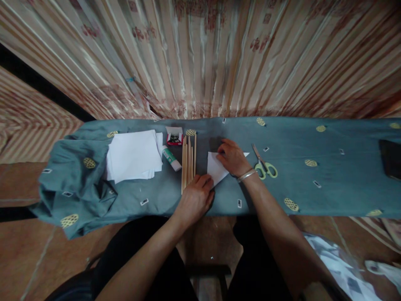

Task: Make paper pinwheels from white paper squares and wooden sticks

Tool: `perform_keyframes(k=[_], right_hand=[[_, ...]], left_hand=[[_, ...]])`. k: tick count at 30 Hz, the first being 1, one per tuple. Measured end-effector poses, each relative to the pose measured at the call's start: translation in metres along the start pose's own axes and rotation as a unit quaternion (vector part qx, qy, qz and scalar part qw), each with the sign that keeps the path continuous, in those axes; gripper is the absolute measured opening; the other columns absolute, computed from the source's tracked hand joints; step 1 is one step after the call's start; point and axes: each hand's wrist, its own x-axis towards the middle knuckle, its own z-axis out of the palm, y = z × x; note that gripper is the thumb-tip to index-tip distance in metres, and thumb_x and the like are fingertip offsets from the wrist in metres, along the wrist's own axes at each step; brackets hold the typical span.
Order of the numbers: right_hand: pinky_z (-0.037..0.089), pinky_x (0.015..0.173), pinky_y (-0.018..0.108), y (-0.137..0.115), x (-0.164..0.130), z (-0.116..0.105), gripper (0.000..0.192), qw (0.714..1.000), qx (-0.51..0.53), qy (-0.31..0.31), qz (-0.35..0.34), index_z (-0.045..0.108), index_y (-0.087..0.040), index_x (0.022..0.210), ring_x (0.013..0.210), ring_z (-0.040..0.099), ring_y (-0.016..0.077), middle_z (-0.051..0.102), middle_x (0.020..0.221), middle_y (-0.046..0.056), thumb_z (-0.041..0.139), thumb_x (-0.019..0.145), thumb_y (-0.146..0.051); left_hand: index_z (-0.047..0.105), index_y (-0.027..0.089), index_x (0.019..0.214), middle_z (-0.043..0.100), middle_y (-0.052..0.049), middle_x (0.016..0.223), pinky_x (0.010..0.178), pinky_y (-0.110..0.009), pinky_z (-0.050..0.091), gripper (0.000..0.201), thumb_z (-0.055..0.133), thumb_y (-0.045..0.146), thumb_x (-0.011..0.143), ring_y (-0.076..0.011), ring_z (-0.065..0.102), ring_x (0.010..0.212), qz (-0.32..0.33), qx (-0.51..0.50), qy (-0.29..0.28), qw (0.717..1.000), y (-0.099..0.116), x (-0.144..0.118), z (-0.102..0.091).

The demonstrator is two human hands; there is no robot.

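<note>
A folded piece of white paper [215,164], roughly triangular with a pointed tip to the right, lies on the cloth in front of me. My left hand [196,194] is closed at its lower left corner, fingers bent and pressed together on the paper. Across its upper right part rests my right hand [233,159], fingers curled and gripping near the top edge. Just left of the paper several thin wooden sticks [188,161] lie side by side, their lower ends close to my left hand. Green-handled scissors [263,165] lie right of my right hand, blades pointing away.
A stack of white paper [134,154] sits on the left of the cloth-covered table [332,188]. Between stack and sticks are a glue stick [171,158] and an open small red box [174,137]. A dark object [390,159] lies far right. A curtain [203,62] hangs behind.
</note>
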Motion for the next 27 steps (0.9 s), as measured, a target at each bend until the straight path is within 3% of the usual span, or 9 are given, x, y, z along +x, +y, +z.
perform_keyframes(k=[6,10,16,23,27], right_hand=[[0.042,0.102,0.045,0.003,0.0,-0.003,0.012,0.999,0.011,0.01,-0.036,0.057,-0.022,0.073,0.117,0.055,0.0278,0.067,0.101,0.01,0.058,0.075,-0.01],[0.047,0.085,0.037,-0.001,-0.005,-0.017,0.009,1.0,-0.002,-0.017,-0.019,0.057,-0.021,0.075,0.092,0.061,0.0247,0.066,0.088,0.009,0.055,0.078,-0.013],[0.04,0.066,0.029,-0.007,-0.016,-0.039,0.008,0.999,0.005,-0.041,0.032,0.061,-0.02,0.084,0.069,0.06,0.0192,0.066,0.075,0.004,0.052,0.083,-0.019],[0.039,0.062,0.028,-0.01,-0.025,-0.04,0.007,0.993,0.013,-0.042,0.107,0.063,-0.021,0.075,0.066,0.06,0.018,0.067,0.071,0.001,0.057,0.078,-0.018],[0.04,0.064,0.028,-0.014,-0.033,-0.035,0.007,0.992,0.004,-0.013,0.128,0.063,-0.02,0.08,0.069,0.063,0.019,0.069,0.075,0.003,0.056,0.08,-0.019]], left_hand=[[0.06,0.017,0.112,0.063,-0.01,0.12,0.092,-0.043,0.054,0.026,0.056,0.017,0.087,-0.0264,0.059,0.106,0.009,0.009,0.011,1.0,-0.005,-0.003,0.0],[0.058,0.015,0.118,0.061,-0.014,0.126,0.094,-0.044,0.054,0.03,0.054,0.02,0.09,-0.0275,0.06,0.108,0.006,0.017,0.046,0.999,-0.014,-0.007,0.001],[0.063,0.011,0.112,0.064,-0.017,0.123,0.094,-0.045,0.053,0.028,0.047,0.026,0.094,-0.0289,0.063,0.108,0.002,0.039,0.071,0.997,-0.029,-0.01,0.0],[0.063,0.014,0.112,0.066,-0.014,0.12,0.097,-0.046,0.052,0.03,0.045,0.031,0.096,-0.0283,0.062,0.113,-0.023,0.057,0.108,0.992,-0.045,-0.018,-0.012],[0.056,0.012,0.124,0.06,-0.017,0.13,0.102,-0.047,0.048,0.035,0.046,0.029,0.095,-0.0292,0.057,0.12,-0.002,0.06,0.149,0.987,-0.039,-0.017,-0.015]])
